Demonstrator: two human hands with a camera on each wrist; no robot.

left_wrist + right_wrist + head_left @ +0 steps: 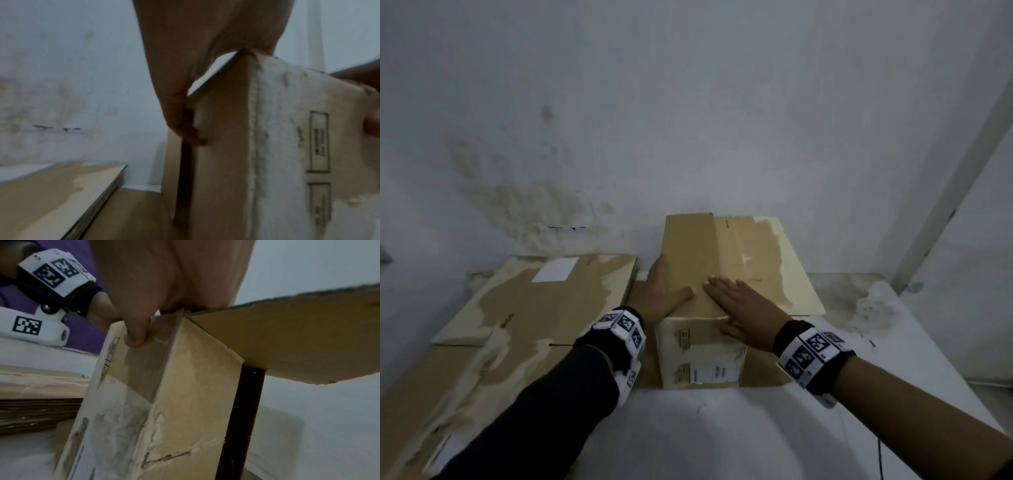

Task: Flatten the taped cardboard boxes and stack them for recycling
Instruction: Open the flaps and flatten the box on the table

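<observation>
Cardboard box (pixel 705 301) stands upright on the white table (pixel 722 428), centre, near the wall (pixel 688 102). Left hand (pixel 657 291) lies along the box's left top edge, fingers straight down the side, thumb on top, prob. to brace it. Right hand (pixel 743 308) rests flat on top, fingers spread, thumb hooked over the front edge; nothing clamped by either. One flap (pixel 784 267) sticks out to the right, so the top seems partly opened. Pressing down here looks like prep for collapsing it. Flattened stack (pixel 517 325) waits just left, w/ room on top for this one.
</observation>
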